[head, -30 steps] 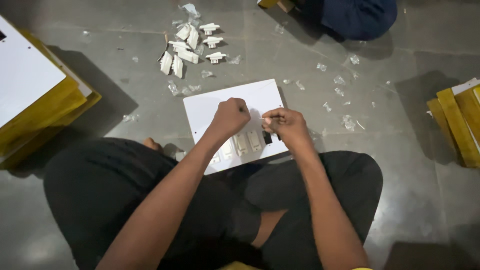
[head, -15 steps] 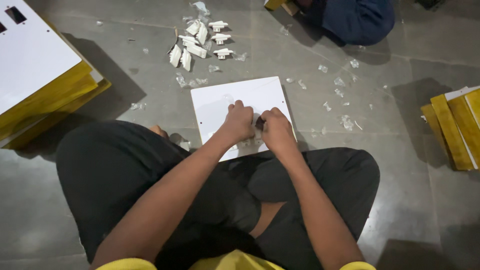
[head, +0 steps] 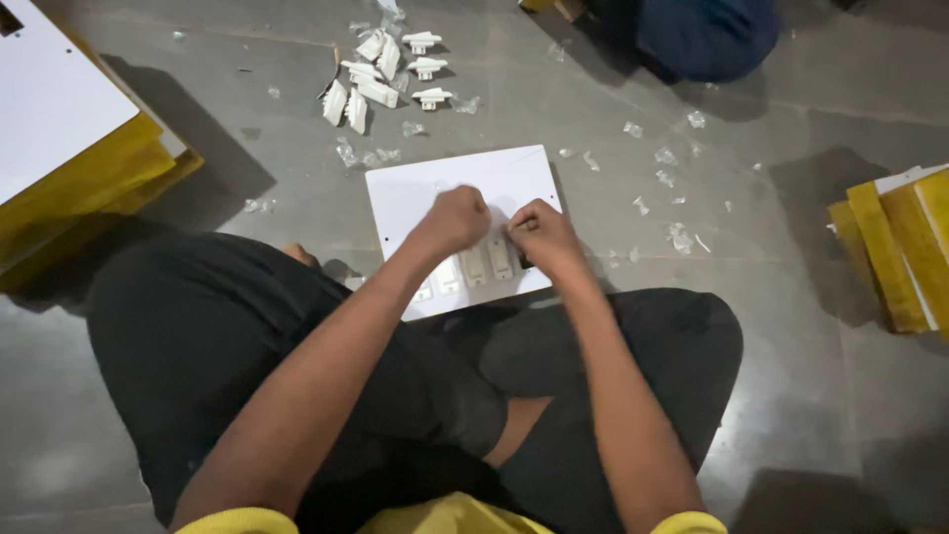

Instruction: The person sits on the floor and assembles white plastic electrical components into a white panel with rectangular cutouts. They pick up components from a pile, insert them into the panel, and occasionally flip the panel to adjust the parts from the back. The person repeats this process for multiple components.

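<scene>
A white rectangular panel (head: pixel 465 183) lies on the grey floor in front of my crossed legs. A row of white switch modules (head: pixel 474 267) sits along its near edge. My left hand (head: pixel 455 220) is closed in a fist and rests on the panel just above that row. My right hand (head: pixel 542 235) is curled at the right end of the row, fingers pressed down on a switch module there. What lies under its fingers is hidden.
A heap of loose white switch modules (head: pixel 381 74) lies on the floor beyond the panel. Scraps of clear wrapping (head: pixel 660 183) are scattered to the right. Yellow-edged white boards (head: pixel 69 148) are stacked at left, more yellow boards (head: pixel 905 247) at right. Another person in blue (head: pixel 702 35) sits at top.
Both hands have stayed together at the panel's near edge, shifting slightly along the row of switches. The view has dropped a little towards my lap.
</scene>
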